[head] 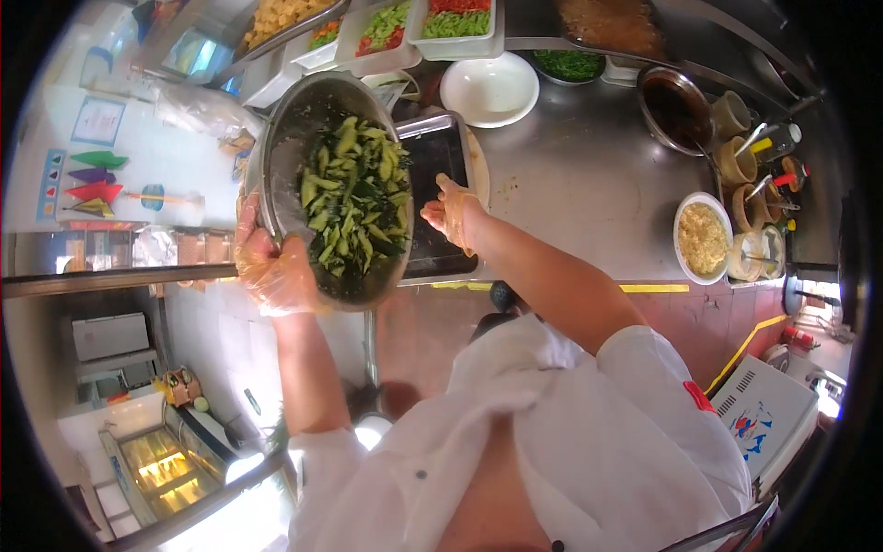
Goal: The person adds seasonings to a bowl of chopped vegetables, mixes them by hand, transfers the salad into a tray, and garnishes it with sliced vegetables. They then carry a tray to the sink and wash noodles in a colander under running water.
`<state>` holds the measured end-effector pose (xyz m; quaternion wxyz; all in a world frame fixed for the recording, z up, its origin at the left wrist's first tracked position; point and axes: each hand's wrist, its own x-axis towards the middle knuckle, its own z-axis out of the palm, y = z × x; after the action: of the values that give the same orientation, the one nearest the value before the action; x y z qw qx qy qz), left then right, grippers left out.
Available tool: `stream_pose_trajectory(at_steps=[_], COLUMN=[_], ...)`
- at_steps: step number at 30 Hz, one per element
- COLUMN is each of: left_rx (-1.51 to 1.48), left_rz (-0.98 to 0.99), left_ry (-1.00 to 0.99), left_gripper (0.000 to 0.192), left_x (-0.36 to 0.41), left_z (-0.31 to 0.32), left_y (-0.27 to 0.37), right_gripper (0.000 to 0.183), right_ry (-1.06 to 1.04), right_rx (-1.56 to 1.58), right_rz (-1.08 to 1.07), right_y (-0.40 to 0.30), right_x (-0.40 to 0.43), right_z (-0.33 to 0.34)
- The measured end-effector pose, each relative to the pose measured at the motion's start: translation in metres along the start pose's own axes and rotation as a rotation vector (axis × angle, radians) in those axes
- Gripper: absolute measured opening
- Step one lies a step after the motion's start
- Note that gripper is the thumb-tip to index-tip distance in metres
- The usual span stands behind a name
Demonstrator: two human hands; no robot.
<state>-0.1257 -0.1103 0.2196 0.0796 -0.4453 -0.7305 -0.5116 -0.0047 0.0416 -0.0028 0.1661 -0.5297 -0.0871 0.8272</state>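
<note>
My left hand [272, 265], in a clear plastic glove, grips the rim of a large metal bowl [286, 172] at its near left side. The bowl is tilted towards the right and holds cut green cucumber pieces [355, 200] with dark leafy bits. To the right of it, my gloved right hand [452, 210] is held over a dark rectangular metal tray [438, 159], fingers apart and holding nothing. Part of the tray is hidden by the bowl. A round board [479, 169] shows under the tray's right edge.
A white bowl [490, 90] stands behind the tray on the steel counter [572, 179]. Tubs of chopped vegetables [455, 27] line the back. At the right are a bowl of dark sauce [672, 110], a bowl of minced pale food [702, 238] and several seasoning jars [737, 162].
</note>
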Motion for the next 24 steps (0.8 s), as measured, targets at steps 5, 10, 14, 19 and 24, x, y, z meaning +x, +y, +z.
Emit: stream_pose_trajectory(at_steps=[5,10,14,19,24], left_rx=[0.128,0.134,0.35,0.135,-0.017], left_rz=[0.189,0.166,0.416,0.393,0.197], left_ry=[0.042,0.089,0.134,0.186,0.247], left_gripper=[0.038,0.044,0.043,0.049,0.055], left_x=[-0.008,-0.025,-0.031,-0.04,-0.042], left_z=[0.001,-0.006,-0.005,-0.006,-0.003], left_y=[-0.013,-0.011,-0.007,-0.009,-0.009], right_gripper=[0.066,0.093,0.093,0.091,0.093], right_ry=[-0.109,0.104,0.074,0.144,0.144], right_rx=[-0.263,-0.535,-0.451,-0.449,-0.466], right_rz=[-0.055,0.138,0.071,0.111,0.115], right_y=[0.006,0.005,0.014,0.011,0.008], right_x=[0.023,-0.005,0.003,-0.015,-0.025], right_z=[0.004,0.008,0.001,0.007,0.004])
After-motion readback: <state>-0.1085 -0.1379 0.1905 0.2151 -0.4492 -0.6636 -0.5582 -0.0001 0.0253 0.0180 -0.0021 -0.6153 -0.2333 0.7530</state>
